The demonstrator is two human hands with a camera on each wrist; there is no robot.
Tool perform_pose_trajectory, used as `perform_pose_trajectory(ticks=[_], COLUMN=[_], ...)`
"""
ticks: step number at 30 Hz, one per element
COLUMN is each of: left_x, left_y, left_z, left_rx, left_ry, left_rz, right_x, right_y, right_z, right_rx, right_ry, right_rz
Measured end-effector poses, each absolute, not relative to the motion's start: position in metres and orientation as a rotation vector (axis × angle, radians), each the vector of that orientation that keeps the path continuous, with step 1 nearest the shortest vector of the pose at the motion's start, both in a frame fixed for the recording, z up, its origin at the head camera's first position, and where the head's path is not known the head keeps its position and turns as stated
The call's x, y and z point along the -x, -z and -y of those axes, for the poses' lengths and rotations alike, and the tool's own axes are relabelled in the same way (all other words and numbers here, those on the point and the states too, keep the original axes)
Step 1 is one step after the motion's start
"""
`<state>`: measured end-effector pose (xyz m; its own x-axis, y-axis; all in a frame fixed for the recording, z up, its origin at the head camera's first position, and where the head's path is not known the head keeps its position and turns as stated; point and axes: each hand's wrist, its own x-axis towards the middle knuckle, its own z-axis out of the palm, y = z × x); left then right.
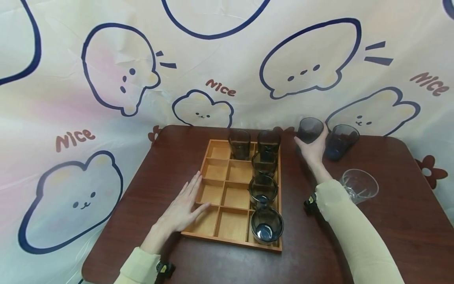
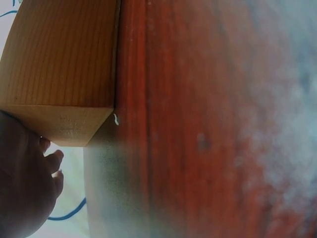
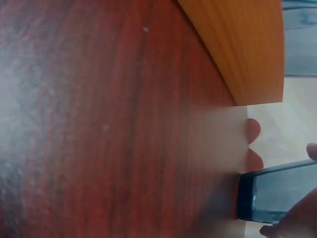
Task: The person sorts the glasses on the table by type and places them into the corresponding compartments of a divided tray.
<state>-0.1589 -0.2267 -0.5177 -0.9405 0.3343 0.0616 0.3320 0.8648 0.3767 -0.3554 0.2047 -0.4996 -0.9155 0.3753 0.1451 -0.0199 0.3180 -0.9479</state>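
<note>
A wooden compartment tray (image 1: pixel 232 225) lies on the table. My left hand (image 1: pixel 181 207) rests at its left edge, fingers spread and mostly straight; the left wrist view shows the tray's wooden side (image 2: pixel 64 59) beside the hand (image 2: pixel 25 173). My right hand (image 1: pixel 313 150) grips a dark tinted glass (image 1: pixel 310 128) near the table's back edge, right of the tray. In the right wrist view that glass (image 3: pixel 277 193) has its thick base close to the tabletop; contact is unclear. Dark glasses stand along the tray's right column (image 1: pixel 267 227), and one dark glass (image 1: pixel 239 144) sits in the back middle compartment.
Another dark glass (image 1: pixel 341 142) stands just right of my right hand. A clear glass (image 1: pixel 360 185) is nearer, beside my right sleeve (image 1: pixel 354 225). Behind the brown table (image 1: pixel 142 185) hangs a cartoon-printed cloth (image 1: pixel 198 59).
</note>
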Motion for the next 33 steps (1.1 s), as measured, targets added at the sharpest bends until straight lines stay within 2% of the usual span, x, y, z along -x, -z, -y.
perform_pose_trajectory(ticks=[12, 33], left_x=[0.157, 0.16], left_y=[0.518, 0.518], left_z=[0.226, 0.227], left_rx=[-0.542, -0.534], left_ry=[-0.627, -0.62], left_rz=[-3.015, -3.023], right_x=[0.347, 0.315], right_y=[0.509, 0.46], right_z=[-0.208, -0.189], right_rx=[0.341, -0.124], right_ry=[-1.518, -1.511], right_rz=[2.243, 1.993])
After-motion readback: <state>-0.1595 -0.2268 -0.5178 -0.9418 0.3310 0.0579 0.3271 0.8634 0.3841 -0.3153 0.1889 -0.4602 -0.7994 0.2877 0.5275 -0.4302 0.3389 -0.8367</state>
